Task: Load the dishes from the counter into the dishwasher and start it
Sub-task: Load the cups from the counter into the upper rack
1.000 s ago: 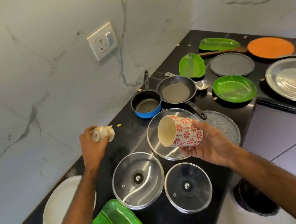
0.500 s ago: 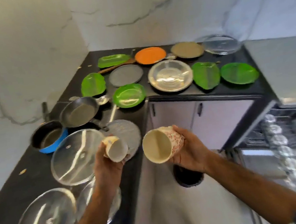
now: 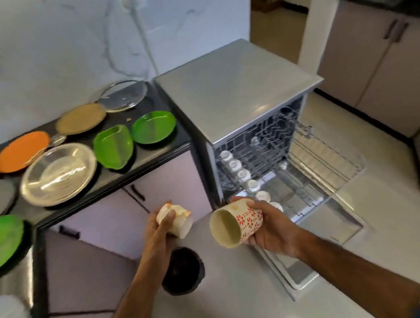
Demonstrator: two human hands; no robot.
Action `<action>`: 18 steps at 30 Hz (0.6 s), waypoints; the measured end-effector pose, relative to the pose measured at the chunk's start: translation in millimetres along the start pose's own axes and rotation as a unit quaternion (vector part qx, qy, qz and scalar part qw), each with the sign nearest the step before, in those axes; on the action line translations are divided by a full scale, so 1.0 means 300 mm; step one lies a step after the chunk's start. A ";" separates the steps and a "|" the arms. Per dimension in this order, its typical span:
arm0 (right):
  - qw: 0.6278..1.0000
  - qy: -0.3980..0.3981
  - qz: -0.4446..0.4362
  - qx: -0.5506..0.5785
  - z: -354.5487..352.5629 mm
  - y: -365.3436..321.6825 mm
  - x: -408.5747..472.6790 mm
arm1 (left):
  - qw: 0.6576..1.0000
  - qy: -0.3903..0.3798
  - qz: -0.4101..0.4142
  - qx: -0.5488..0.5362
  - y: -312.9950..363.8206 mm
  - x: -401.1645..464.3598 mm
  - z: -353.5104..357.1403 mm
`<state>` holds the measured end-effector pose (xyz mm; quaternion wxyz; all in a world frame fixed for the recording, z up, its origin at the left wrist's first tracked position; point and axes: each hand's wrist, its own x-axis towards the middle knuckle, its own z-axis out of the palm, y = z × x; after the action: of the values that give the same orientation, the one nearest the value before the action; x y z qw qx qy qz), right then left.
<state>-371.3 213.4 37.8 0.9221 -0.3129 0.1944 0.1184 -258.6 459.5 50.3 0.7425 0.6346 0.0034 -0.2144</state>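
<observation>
My left hand [image 3: 159,232] grips a small cream cup [image 3: 177,220] in front of the lilac cabinets. My right hand [image 3: 271,226] holds a larger cup with red flowers [image 3: 236,222] on its side, mouth facing left. Both hang in mid-air just left of the open dishwasher [image 3: 238,96]. Its upper rack [image 3: 309,151] is pulled out, with several white cups [image 3: 243,174] standing in a row along its left side. The door [image 3: 323,256] lies flat near the floor.
The black L-shaped counter [image 3: 149,156] carries green plates [image 3: 153,126], an orange plate [image 3: 22,151], a steel plate [image 3: 58,173], a brown plate [image 3: 80,119] and a glass lid [image 3: 123,95]. A black bin [image 3: 182,270] stands on the floor below my hands.
The view has swung right from the counter to the open dishwasher. Both hands, each with its cup, have come away from the counter toward the rack.
</observation>
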 end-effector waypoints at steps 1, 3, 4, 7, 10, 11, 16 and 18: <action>1.000 0.020 -0.008 0.006 -0.028 -0.022 -0.013 | 1.000 -0.013 -0.005 0.021 -0.006 0.027 0.037; 0.998 0.058 -0.030 0.023 -0.124 -0.080 -0.036 | 0.996 -0.052 -0.022 0.071 -0.037 0.121 0.153; 0.996 0.079 -0.037 0.027 -0.164 -0.102 -0.043 | 0.993 -0.065 -0.024 0.091 -0.054 0.169 0.204; 0.987 0.148 -0.053 0.045 -0.275 -0.154 -0.048 | 0.983 -0.109 -0.013 0.150 -0.093 0.311 0.342; 0.974 0.213 -0.072 0.036 -0.380 -0.207 -0.017 | 0.967 -0.157 -0.014 0.199 -0.135 0.468 0.474; 0.970 0.230 -0.077 0.026 -0.404 -0.225 -0.007 | 0.963 -0.169 -0.016 0.210 -0.150 0.513 0.509; 0.943 0.321 -0.090 -0.022 -0.528 -0.341 0.134 | 0.941 -0.203 -0.050 0.264 -0.257 0.773 0.657; 0.935 0.340 -0.098 -0.033 -0.594 -0.375 0.218 | 0.940 -0.181 -0.069 0.279 -0.320 0.886 0.691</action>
<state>-325.0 21.4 -60.5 0.7970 -0.3824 0.4607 -0.0796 -103.5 170.6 -73.4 0.5067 0.7650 -0.1472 -0.3691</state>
